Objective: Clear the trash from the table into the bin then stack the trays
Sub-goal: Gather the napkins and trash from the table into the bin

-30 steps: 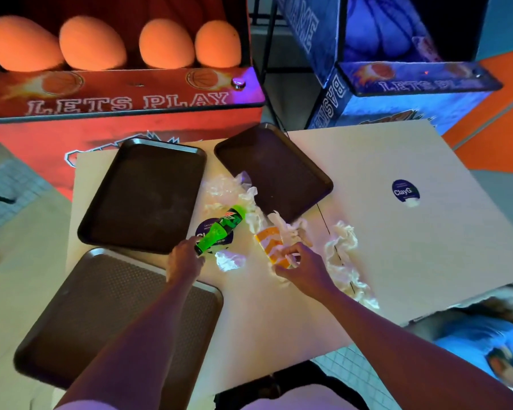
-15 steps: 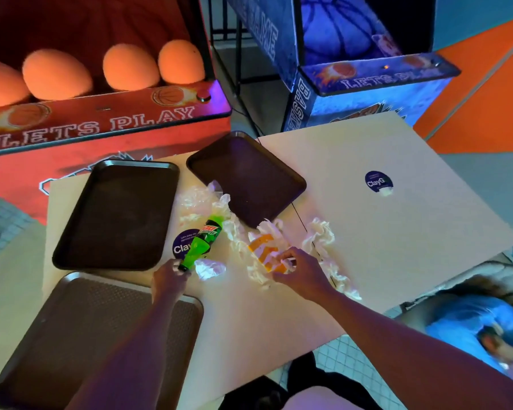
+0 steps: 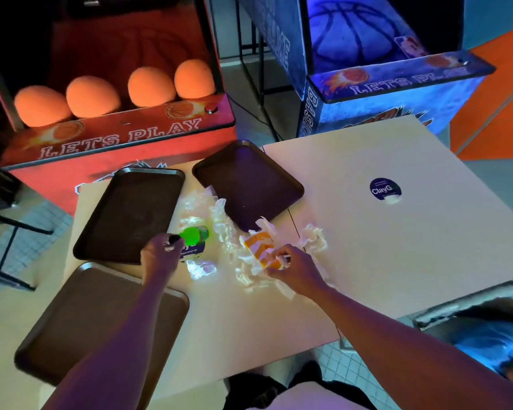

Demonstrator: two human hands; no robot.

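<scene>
My left hand (image 3: 160,255) grips the cap end of a green soda bottle (image 3: 193,235) and tips it up off the pale table (image 3: 367,232). My right hand (image 3: 293,269) pinches an orange-and-white striped wrapper (image 3: 259,247) together with crumpled white paper (image 3: 249,275). More crumpled paper (image 3: 314,239) lies to the right of that hand, a clear plastic wrap (image 3: 202,204) lies behind the bottle, and a small white wad (image 3: 202,269) sits between my hands. Three dark trays lie on the table: near left (image 3: 80,318), far left (image 3: 131,214), far middle (image 3: 249,182).
A bin with a blue liner (image 3: 486,338) stands off the table's right front corner. Red (image 3: 116,137) and blue (image 3: 391,84) arcade basketball machines stand close behind the table, the red one holding several orange balls. A round sticker (image 3: 385,189) marks the table's right half.
My left hand has closed on the bottle's cap end and raised the bottle from lying flat to nearly upright. My right hand has gathered the striped wrapper and paper. The camera view shifted.
</scene>
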